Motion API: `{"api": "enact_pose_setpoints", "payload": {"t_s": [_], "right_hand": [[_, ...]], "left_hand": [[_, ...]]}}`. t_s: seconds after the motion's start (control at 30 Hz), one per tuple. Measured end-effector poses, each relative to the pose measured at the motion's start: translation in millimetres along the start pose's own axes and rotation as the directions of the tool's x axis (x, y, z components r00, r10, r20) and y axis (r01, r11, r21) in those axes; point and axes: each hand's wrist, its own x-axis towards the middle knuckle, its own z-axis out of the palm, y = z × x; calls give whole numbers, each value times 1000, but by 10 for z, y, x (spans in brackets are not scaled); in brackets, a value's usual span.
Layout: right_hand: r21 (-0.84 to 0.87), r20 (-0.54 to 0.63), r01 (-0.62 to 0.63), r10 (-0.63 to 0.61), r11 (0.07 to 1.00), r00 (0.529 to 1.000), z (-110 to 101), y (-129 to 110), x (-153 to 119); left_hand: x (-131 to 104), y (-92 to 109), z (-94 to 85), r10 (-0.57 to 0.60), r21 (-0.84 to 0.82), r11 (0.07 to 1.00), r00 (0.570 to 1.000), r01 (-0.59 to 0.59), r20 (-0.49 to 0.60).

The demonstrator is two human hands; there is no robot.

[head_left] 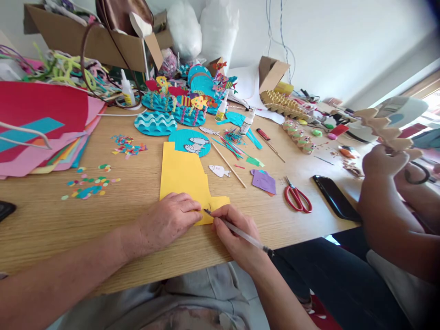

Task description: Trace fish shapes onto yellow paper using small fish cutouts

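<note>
The yellow paper [184, 178] lies on the table straight ahead of the person. The left hand [170, 213] rests on it, fingers close together; the right hand [237, 248] is clamped on a pen [247, 237], tip at the paper's near part.

Close around it things crowd in – a blue disc [179, 135] at the far end (two fish drawings on it), a loose fish cutout [219, 171], a stick [229, 165] lying aslant, then purple paper [264, 182], red scissors [293, 187] and a phone [335, 197] to the right. Confetti [91, 189] is scattered on the left, short of a stack of coloured sheets [41, 110].

Farther back stand glue bottles [128, 93] and blue wavy bases with paper fish [192, 101]. At the right edge, a co-worker's hands [385, 160] are at a carton strip [383, 126].

The table [137, 176] is wood-grained, its far side heaped – a box [62, 36], white bags [184, 30] – against a pale wall [323, 41] with hanging cables [269, 27].
</note>
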Motion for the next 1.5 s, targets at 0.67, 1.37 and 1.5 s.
{"api": "enact_pose_setpoints", "payload": {"t_s": [0.67, 1.37, 1.5], "right_hand": [[-2, -10, -2, 2, 1000, 1000, 7, 3, -4], [24, -14, 23, -23, 999, 1000, 11, -2, 0], [24, -30, 18, -17, 1000, 999, 11, 1, 4]], "left_hand": [[-7, -12, 18, 0, 9, 1000, 1000, 0, -3], [-20, -10, 21, -3, 9, 1000, 1000, 3, 12], [-22, -11, 22, -1, 15, 1000, 1000, 1, 3]]}}
